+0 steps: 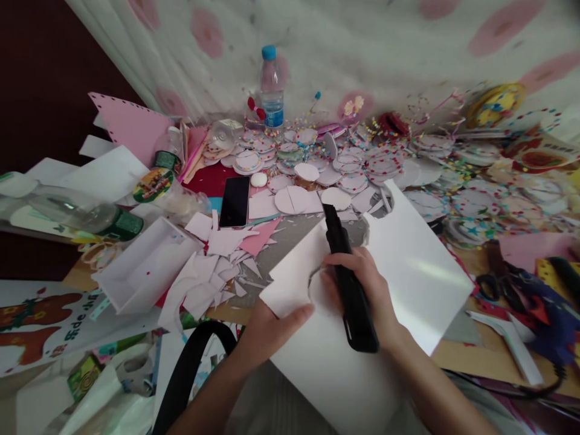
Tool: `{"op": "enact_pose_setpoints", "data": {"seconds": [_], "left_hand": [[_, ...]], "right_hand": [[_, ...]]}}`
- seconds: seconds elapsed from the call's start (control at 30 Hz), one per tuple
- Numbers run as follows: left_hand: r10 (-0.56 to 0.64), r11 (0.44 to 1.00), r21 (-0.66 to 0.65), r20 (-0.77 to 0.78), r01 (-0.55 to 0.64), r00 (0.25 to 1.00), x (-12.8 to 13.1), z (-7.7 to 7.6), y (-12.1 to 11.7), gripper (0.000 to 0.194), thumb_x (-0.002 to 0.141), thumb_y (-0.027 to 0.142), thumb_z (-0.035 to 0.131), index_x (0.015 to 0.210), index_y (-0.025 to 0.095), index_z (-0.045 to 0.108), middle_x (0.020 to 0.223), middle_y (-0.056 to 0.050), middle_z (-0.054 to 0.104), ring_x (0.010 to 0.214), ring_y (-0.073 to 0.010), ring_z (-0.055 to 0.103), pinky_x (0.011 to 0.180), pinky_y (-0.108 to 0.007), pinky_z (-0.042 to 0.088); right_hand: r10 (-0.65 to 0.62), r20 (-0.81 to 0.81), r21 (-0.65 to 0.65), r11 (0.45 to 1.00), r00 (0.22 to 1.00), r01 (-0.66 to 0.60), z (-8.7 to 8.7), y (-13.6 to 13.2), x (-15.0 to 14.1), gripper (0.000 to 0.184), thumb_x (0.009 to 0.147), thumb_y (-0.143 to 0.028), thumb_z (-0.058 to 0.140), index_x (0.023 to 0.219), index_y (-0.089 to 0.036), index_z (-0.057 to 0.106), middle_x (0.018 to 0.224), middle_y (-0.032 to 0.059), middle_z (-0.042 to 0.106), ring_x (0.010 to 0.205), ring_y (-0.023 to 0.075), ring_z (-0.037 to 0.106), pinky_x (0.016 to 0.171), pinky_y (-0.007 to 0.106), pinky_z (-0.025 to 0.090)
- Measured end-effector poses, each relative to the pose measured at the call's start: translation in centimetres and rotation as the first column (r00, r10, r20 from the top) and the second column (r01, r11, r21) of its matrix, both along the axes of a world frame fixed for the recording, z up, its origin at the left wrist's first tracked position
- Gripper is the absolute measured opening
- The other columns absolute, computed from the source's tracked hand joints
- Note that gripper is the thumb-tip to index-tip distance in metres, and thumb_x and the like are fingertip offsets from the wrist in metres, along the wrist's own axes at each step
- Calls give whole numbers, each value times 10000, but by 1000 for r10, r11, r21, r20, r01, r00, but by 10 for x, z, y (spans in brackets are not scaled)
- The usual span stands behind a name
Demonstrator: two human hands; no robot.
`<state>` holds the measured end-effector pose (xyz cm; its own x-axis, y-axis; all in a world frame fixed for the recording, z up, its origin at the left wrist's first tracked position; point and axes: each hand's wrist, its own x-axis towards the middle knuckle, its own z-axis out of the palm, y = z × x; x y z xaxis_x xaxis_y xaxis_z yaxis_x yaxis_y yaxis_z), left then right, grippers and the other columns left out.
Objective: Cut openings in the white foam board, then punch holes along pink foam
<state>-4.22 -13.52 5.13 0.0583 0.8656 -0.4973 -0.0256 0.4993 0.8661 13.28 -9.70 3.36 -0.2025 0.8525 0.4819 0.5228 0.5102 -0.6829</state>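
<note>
My right hand [367, 290] is closed around a long black tool [347, 275], which looks like a utility knife, with its tip pointing away from me. The tool lies over a large white sheet [417, 272] that has round cutouts along its far edge. My left hand [272, 329] pinches the sheet's near left edge, thumb on top, beside a partly cut circle [319, 290].
Pink and white paper scraps [222, 260] litter the table to the left. A black phone [235, 200], a white tray [145, 266], a water bottle [272, 87], several decorated discs [353, 163] and black scissors [493, 284] surround the sheet.
</note>
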Motion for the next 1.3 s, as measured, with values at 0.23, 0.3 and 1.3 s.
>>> {"op": "enact_pose_setpoints", "data": {"seconds": [0.23, 0.3, 1.3], "left_hand": [[-81, 996, 51, 29, 79, 996, -3, -8, 0, 377, 739, 263, 704, 1099, 162, 653, 1139, -67, 696, 1048, -248, 644, 907, -346, 515], [-77, 996, 46, 37, 75, 996, -3, -12, 0, 382, 733, 266, 707, 1094, 154, 656, 1128, -70, 700, 1039, -255, 649, 908, -356, 518], [348, 918, -383, 662, -99, 663, 11, -16, 7, 284, 711, 307, 694, 921, 117, 718, 933, -121, 738, 1037, -331, 647, 943, -417, 473]], "right_hand": [[-14, -4, -2, 1000, 1000, 14, -1, 1, -1, 234, 838, -135, 567, 1037, -251, 528, 841, 25, 574, 792, 195, 561, 696, 334, 452], [-19, -5, -18, 1000, 1000, 19, -1, 1, -2, 225, 841, -143, 566, 1036, -252, 534, 824, 21, 569, 775, 191, 557, 689, 332, 454], [-87, -446, -112, 993, 891, 41, -10, -10, 8, 393, 817, -202, 622, 1187, -273, 509, 938, 49, 665, 865, 233, 638, 806, 414, 497]]}}
